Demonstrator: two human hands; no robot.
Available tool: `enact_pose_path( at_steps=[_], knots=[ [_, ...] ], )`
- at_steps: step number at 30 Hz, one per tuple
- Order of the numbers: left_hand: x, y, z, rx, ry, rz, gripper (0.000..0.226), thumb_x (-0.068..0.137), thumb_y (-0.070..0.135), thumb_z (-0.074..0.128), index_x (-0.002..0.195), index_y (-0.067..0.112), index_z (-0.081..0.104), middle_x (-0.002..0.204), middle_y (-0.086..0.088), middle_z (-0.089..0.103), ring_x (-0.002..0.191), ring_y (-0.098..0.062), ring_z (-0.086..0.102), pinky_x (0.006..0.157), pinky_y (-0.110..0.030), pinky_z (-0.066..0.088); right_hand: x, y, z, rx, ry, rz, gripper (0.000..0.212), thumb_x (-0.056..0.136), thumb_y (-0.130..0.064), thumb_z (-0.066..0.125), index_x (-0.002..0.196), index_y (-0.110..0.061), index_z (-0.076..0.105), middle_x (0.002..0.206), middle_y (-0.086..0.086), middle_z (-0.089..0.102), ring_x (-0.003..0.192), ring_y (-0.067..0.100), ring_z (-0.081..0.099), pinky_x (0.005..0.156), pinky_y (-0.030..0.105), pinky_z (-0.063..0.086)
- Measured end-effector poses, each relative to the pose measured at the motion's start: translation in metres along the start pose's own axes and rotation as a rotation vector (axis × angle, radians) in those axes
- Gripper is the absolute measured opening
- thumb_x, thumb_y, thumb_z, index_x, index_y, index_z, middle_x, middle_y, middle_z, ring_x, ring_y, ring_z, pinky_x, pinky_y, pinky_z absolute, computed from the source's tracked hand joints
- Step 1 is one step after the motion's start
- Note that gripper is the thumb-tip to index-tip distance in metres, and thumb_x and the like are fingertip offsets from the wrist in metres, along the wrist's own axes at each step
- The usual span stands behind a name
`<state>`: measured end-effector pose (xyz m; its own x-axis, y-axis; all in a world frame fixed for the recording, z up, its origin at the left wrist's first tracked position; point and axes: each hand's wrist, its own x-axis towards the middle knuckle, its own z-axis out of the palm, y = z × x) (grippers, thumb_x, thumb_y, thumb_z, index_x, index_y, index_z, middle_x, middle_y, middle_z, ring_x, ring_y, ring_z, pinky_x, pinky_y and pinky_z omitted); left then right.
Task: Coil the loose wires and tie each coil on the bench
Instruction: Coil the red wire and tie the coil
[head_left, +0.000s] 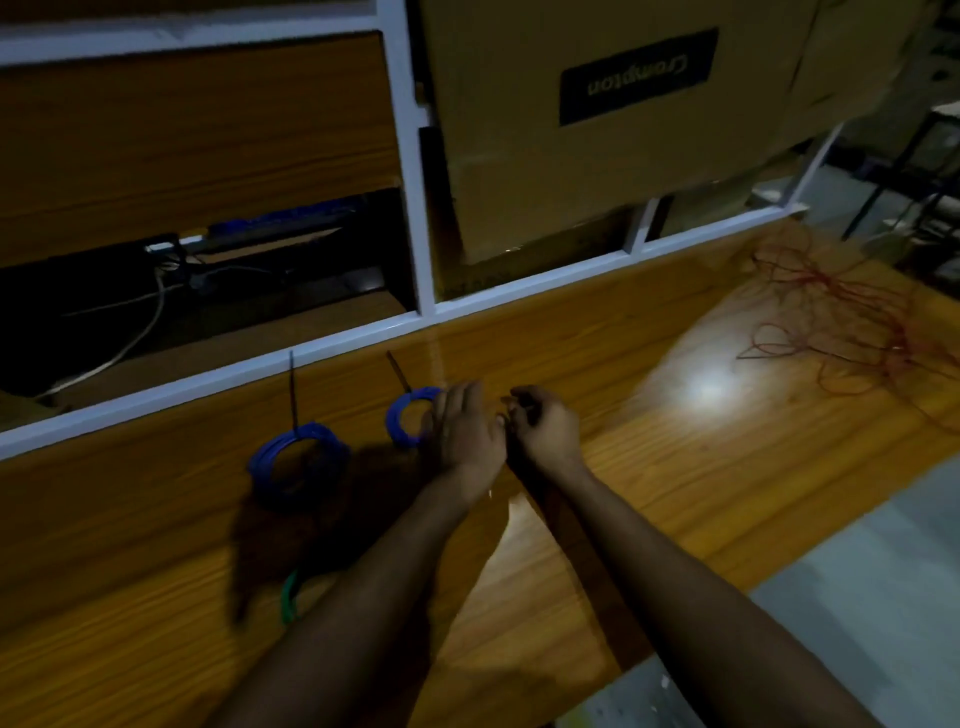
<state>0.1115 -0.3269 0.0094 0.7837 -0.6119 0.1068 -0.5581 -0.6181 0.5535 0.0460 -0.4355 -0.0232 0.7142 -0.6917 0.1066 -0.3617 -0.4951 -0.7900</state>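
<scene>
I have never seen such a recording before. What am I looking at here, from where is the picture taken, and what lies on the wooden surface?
There is no machine: a person wears a camera on the head, looking down at both bare arms. The left hand rests against a small blue wire coil on the wooden bench. The right hand is curled, pinching something too dark to identify. A second blue coil with a dark tie lies further left. Loose red wire lies tangled at the far right, not yet coiled. A cardboard box stands behind.
</scene>
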Motion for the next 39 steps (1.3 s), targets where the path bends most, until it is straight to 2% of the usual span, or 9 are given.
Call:
enact_pose_path(
  at_steps=[8,15,18,21,25,30,32,35,39],
  knots=[
    [-0.001,0.087,0.081,0.193,-0.231,0.286,0.066,0.101,0.047,0.037,0.157,0.021,0.014,0.165,-0.001,0.012,0.151,-0.02,0.005,0.119,-0.041,0.014,-0.004,0.12,-0.138,-0.405,0.178,-0.079,0.038,0.098,-0.028,0.052,0.135,-0.02,0.053,0.132,0.001,0.054,0.121,0.022,0.044,0.095,0.035,0.042],
    [-0.008,0.187,0.159,0.302,-0.357,0.299,0.071,0.102,0.052,0.033,0.158,0.021,0.002,0.166,-0.001,-0.004,0.152,-0.02,-0.006,0.12,-0.041,0.006,0.023,0.235,-0.286,-0.672,0.34,0.144,0.06,0.095,-0.029,0.054,0.148,-0.022,0.028,0.155,0.013,0.03,0.139,0.035,0.031,0.112,0.052,0.032],
    [-0.007,0.226,0.185,0.261,-0.348,0.263,0.07,0.102,0.05,0.035,0.158,0.022,0.003,0.166,0.0,-0.003,0.152,-0.018,-0.006,0.12,-0.038,0.005,0.034,0.261,-0.326,-0.606,0.373,0.171,0.075,0.091,-0.019,0.06,0.152,-0.025,0.017,0.155,0.016,0.02,0.137,0.038,0.031,0.106,0.055,0.041],
    [-0.008,0.259,0.206,0.172,-0.308,0.272,0.069,0.101,0.047,0.04,0.158,0.022,0.008,0.166,-0.001,0.006,0.151,-0.019,0.001,0.12,-0.036,0.008,0.035,0.279,-0.348,-0.498,0.425,0.122,0.067,0.087,-0.006,0.062,0.143,-0.023,0.03,0.146,0.011,0.026,0.125,0.031,0.043,0.09,0.047,0.055],
    [-0.019,0.29,0.219,-0.148,-0.259,0.262,0.061,0.101,0.04,0.047,0.154,0.022,0.024,0.155,-0.003,0.031,0.141,-0.02,0.027,0.11,-0.034,0.028,0.025,0.286,-0.356,-0.445,0.137,-0.178,0.016,0.09,-0.02,0.057,0.106,-0.021,0.056,0.117,-0.003,0.037,0.099,0.015,0.046,0.082,0.037,0.052],
    [-0.007,0.31,0.223,-0.629,-0.28,-0.206,0.051,0.095,0.049,0.052,0.135,0.018,0.051,0.117,-0.011,0.066,0.095,-0.023,0.066,0.079,-0.038,0.053,0.005,0.259,-0.325,-0.389,-0.153,-0.513,0.013,0.076,-0.022,0.058,0.085,-0.013,0.061,0.094,0.006,0.047,0.089,0.022,0.042,0.076,0.037,0.041],
    [0.003,0.306,0.225,-0.538,-0.321,-0.186,0.049,0.083,0.054,0.052,0.108,0.015,0.068,0.1,-0.011,0.071,0.089,-0.026,0.067,0.076,-0.036,0.05,-0.001,0.248,-0.314,-0.356,-0.225,-0.633,0.014,0.072,-0.021,0.059,0.079,-0.009,0.063,0.088,0.009,0.053,0.086,0.025,0.043,0.076,0.035,0.036],
    [0.008,0.307,0.223,-0.502,-0.352,-0.124,0.028,0.093,0.027,0.058,0.073,0.011,0.068,0.069,-0.007,0.064,0.066,-0.015,0.061,0.062,-0.029,0.042,-0.005,0.237,-0.318,-0.354,-0.323,-0.697,0.013,0.073,-0.017,0.069,0.08,-0.006,0.066,0.083,0.008,0.058,0.093,0.02,0.04,0.082,0.026,0.031],
    [0.012,0.315,0.215,-0.741,-0.473,-0.236,0.041,0.103,0.029,0.047,0.072,0.007,0.062,0.052,-0.001,0.053,0.044,-0.01,0.047,0.049,-0.023,0.036,-0.005,0.237,-0.335,-0.26,-0.392,-0.737,0.009,0.071,-0.016,0.067,0.067,-0.009,0.063,0.068,0.002,0.056,0.089,0.014,0.039,0.075,0.028,0.038]
  ],
)
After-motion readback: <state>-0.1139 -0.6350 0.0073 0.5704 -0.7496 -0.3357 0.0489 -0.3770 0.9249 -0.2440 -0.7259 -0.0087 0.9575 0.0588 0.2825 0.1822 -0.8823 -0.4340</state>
